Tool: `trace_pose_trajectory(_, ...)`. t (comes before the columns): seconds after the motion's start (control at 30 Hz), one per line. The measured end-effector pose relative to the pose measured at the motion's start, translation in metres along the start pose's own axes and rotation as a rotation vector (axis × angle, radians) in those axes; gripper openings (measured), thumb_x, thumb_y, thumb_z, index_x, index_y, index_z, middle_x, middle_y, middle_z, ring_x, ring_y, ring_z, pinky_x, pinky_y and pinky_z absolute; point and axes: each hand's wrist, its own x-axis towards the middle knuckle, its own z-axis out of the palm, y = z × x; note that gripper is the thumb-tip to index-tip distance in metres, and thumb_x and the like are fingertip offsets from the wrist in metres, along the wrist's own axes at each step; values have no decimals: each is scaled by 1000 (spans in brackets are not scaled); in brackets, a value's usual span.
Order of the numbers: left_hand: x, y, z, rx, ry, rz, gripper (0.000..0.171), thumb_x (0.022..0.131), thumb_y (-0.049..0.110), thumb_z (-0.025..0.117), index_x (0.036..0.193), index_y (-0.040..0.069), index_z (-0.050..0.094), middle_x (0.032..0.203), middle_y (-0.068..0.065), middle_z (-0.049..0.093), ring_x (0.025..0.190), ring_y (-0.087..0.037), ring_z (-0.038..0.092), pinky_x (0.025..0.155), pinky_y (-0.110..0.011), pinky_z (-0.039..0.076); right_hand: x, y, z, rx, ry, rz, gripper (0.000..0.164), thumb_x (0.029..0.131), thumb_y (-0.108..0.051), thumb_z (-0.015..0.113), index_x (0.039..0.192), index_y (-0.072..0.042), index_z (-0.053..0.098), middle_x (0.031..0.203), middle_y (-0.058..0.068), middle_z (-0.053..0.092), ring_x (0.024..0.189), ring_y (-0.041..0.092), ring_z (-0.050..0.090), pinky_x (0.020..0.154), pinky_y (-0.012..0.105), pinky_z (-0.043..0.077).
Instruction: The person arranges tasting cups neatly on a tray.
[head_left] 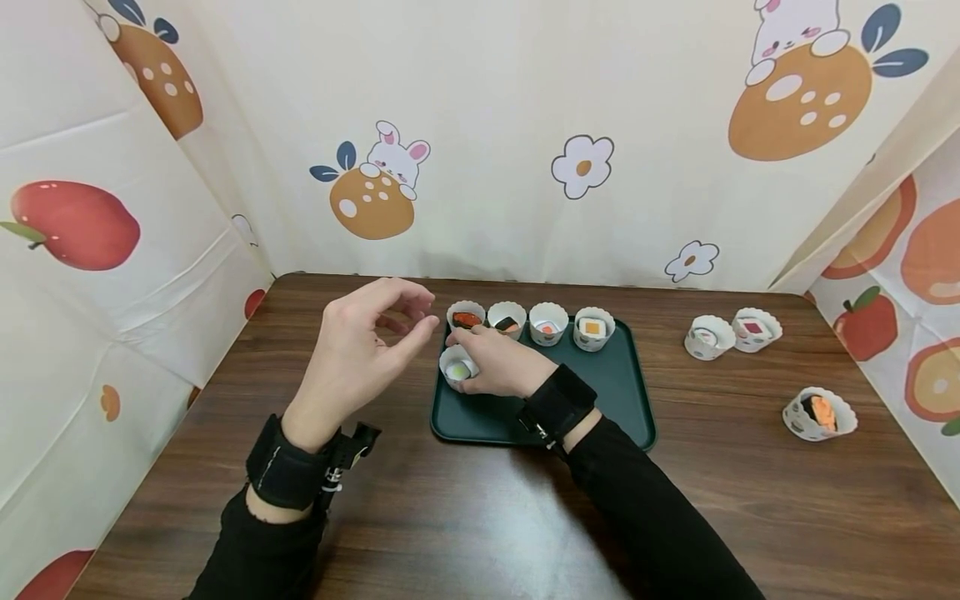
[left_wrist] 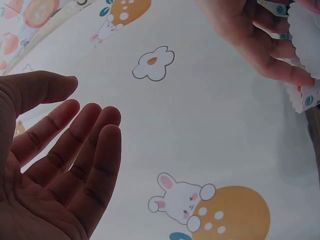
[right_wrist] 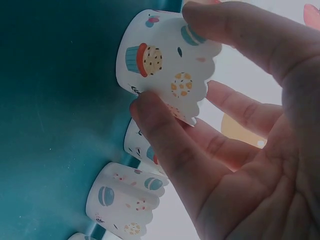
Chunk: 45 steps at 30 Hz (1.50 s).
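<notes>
My right hand (head_left: 502, 360) reaches over the left side of a dark green tray (head_left: 600, 400). Between thumb and finger it pinches a white paper baking cup (right_wrist: 165, 55) printed with cupcakes and cookies, which stands on the tray. Inside this cup (head_left: 455, 367), the head view shows a small white roll with a green middle. Behind it, along the tray's far edge, is a row of several similar cups (head_left: 549, 323) holding sushi-like pieces. My left hand (head_left: 367, 342) hovers left of the tray, fingers loosely bent and nothing in them.
To the right of the tray, two paper cups (head_left: 708, 337) stand side by side. Nearer the table's right edge is another cup (head_left: 820, 414) with an orange-topped sushi piece. Printed curtains (head_left: 495, 208) rise behind and beside the brown wooden table (head_left: 420, 517).
</notes>
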Motion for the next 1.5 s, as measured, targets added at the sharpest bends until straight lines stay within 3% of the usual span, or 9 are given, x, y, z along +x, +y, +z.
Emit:
trace_pose_trajectory(0.37,1,0,2,0,-19,1,18,93,8,82,110,10,77,99,-1,76,84,-8,70,73,-28,63,0,0,-2,22,-12,9,63,96,-23,82,150,-7,54,143,18,62,125,28,60,107,45,54)
trace_pose_trajectory(0.4,1,-1,2,1,-22,2,18,93,8,82,111,10,77,99,-1,76,84,-8,70,73,-28,63,5,9,5,23,-7,-10,63,96,-27,82,150,-9,54,143,17,62,124,26,60,106,43,55)
trace_pose_trajectory(0.5,1,-1,2,5,-28,6,19,93,8,82,111,10,76,100,-1,76,84,-9,71,73,-30,64,5,9,5,24,-7,-16,62,96,-26,82,149,-8,54,144,16,63,124,24,61,107,42,55)
trace_pose_trajectory(0.6,2,-1,2,10,-34,9,19,93,9,83,112,10,76,100,-3,77,83,-9,71,73,-31,64,4,8,5,22,-3,-13,63,97,-27,81,150,-8,54,147,15,62,127,25,61,109,42,54)
trace_pose_trajectory(0.63,2,-1,2,11,-36,9,20,93,9,83,112,10,76,100,-4,77,83,-9,72,73,-32,64,-1,-1,-2,22,-8,6,62,97,-23,81,150,-7,54,147,17,62,128,27,61,110,44,54)
trace_pose_trajectory(1.13,3,0,3,28,-92,2,26,93,11,83,118,12,75,104,-1,76,84,-10,73,73,-36,65,-5,-1,-7,34,4,15,69,97,-27,83,155,-7,51,152,15,59,134,27,58,113,45,52)
trace_pose_trajectory(1.33,1,0,6,48,-131,16,28,93,11,84,120,11,75,105,-2,75,87,-15,75,74,-36,64,-16,2,-11,38,36,10,75,95,-28,84,159,-10,49,158,15,55,141,28,57,117,46,51)
trace_pose_trajectory(1.5,-3,0,12,59,-169,11,32,92,11,85,122,11,74,110,-5,76,92,-17,76,78,-37,65,-32,6,-14,14,66,13,71,96,-28,83,156,-11,50,153,16,58,137,30,59,113,47,53)
